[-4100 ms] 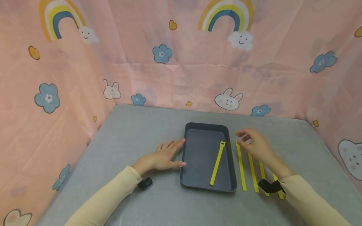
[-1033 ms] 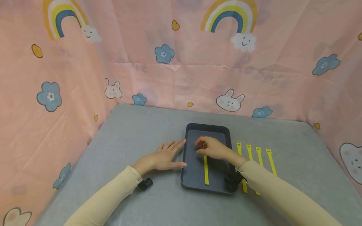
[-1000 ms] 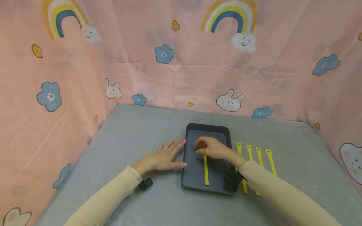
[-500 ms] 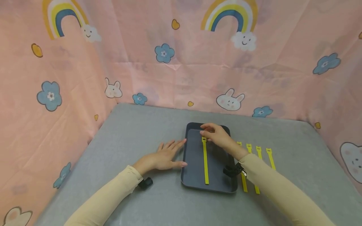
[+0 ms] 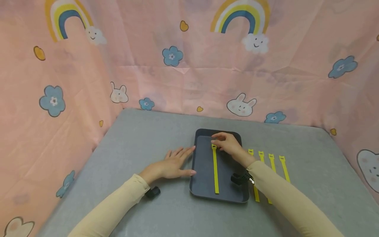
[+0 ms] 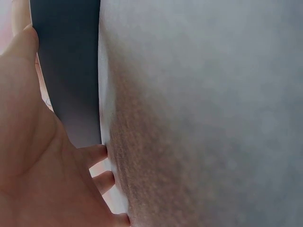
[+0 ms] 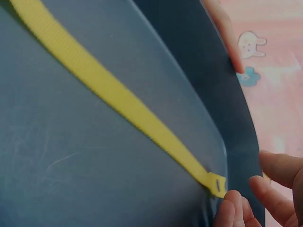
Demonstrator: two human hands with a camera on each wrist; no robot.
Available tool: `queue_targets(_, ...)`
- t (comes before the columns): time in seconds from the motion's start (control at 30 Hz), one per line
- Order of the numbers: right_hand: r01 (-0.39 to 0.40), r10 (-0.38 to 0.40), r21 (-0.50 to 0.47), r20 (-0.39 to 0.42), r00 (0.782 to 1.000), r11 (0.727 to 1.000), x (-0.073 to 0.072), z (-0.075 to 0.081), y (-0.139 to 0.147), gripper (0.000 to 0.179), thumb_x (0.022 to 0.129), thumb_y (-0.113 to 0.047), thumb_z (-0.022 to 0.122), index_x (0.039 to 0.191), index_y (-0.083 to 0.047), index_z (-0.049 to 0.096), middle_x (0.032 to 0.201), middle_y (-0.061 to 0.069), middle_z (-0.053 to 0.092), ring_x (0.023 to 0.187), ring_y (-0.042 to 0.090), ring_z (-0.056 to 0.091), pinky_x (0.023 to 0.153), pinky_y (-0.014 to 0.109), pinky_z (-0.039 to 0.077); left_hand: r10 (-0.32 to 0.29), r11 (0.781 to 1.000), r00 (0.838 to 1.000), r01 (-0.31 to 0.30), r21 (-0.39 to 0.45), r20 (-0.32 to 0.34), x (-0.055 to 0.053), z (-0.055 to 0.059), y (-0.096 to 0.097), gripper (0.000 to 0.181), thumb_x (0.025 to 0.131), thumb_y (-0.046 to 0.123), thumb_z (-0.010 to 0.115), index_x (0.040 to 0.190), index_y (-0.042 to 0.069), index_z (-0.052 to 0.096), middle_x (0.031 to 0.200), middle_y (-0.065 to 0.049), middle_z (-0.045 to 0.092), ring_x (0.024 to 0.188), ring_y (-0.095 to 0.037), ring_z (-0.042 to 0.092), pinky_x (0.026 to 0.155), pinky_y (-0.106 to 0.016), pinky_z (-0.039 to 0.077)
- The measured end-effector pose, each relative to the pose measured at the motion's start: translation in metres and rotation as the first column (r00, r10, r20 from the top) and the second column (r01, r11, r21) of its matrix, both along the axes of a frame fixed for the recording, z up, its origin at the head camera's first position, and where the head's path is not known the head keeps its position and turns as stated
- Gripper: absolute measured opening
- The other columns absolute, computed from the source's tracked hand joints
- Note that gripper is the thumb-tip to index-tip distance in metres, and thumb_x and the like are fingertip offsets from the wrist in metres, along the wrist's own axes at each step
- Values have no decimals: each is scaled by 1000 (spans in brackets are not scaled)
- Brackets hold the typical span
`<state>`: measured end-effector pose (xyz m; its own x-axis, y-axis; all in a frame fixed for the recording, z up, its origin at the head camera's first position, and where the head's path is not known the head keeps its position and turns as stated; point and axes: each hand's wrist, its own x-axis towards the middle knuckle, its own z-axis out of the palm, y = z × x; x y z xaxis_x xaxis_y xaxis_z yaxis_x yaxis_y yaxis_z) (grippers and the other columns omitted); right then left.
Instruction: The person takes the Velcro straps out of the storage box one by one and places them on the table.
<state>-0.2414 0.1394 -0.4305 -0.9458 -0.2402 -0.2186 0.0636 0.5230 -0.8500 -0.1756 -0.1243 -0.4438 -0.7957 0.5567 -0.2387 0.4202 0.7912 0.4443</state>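
Note:
A yellow hook-and-loop cable tie (image 5: 215, 171) lies lengthwise in the dark grey tray (image 5: 204, 194), its slotted head toward the far end. My right hand (image 5: 228, 144) is over the far part of the tray, its loosely bent fingertips right at that head. In the right wrist view the slotted head (image 7: 217, 184) shows beside the fingertips (image 7: 232, 203), with thumb and fingers apart. My left hand (image 5: 171, 166) rests beside the tray with fingers spread, fingertips and thumb touching its left rim. The left wrist view shows this hand (image 6: 42, 151) against the tray's outer wall (image 6: 71, 71).
Several more yellow cable ties (image 5: 285, 169) lie in a row on the grey table (image 5: 142, 131) right of the tray, partly under my right sleeve (image 5: 284, 191). A pink printed curtain (image 5: 189, 82) encloses the back and sides.
About four seconds ago the tie lay slanted near the tray's right side; now it is straighter and nearer the middle. My right hand came from the ties on the table. The left hand stayed.

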Motion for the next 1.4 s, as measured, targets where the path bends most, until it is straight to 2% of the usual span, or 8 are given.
queue_targets(0.23, 5, -4, 31, -15, 1000, 999, 0, -9, 0, 37, 92, -10, 67, 129, -1, 63, 103, 12, 63, 92, 23, 61, 82, 36, 54, -8, 1000, 1000, 8, -2, 7, 0, 0, -1, 94, 91, 73, 46, 159, 35, -5, 169, 1, 11, 157, -31, 6, 120, -67, 4)
queue_targets(0.47, 37, -35, 40, -41, 999, 999, -3, -13, 2, 33, 88, -6, 71, 120, 1, 67, 91, 7, 63, 78, 14, 57, 71, 26, 51, -8, 1000, 1000, 8, 2, -1, 0, -1, -1, 93, 91, 72, 48, 160, 35, -4, 169, 1, 13, 157, -31, 7, 120, -67, 5)
queue_targets(0.9, -6, 13, 74, -94, 996, 997, -3, -19, 6, 30, 87, -6, 72, 116, 2, 68, 85, 6, 62, 73, 15, 59, 67, 28, 52, -8, 1000, 1000, 8, -5, -1, 0, -2, 0, 93, 91, 72, 47, 159, 36, -6, 169, 1, 12, 157, -31, 6, 120, -67, 5)
queue_targets(1.23, 12, -1, 93, -115, 993, 996, -2, -21, 6, 29, 85, -5, 74, 113, 1, 69, 87, 8, 60, 72, 16, 59, 67, 29, 53, -9, 1000, 1000, 8, 26, 14, -2, -5, -1, 94, 90, 74, 46, 158, 37, -7, 169, -3, 11, 157, -32, 3, 120, -68, 1)
queue_targets(1.4, 6, 7, 106, -128, 992, 994, -1, -20, 6, 28, 85, -4, 74, 112, 2, 68, 88, 9, 59, 73, 17, 59, 68, 30, 53, -9, 1000, 1000, 9, 11, 12, -1, -2, 0, 94, 91, 72, 47, 159, 36, -7, 169, -1, 11, 157, -31, 5, 120, -68, 3)
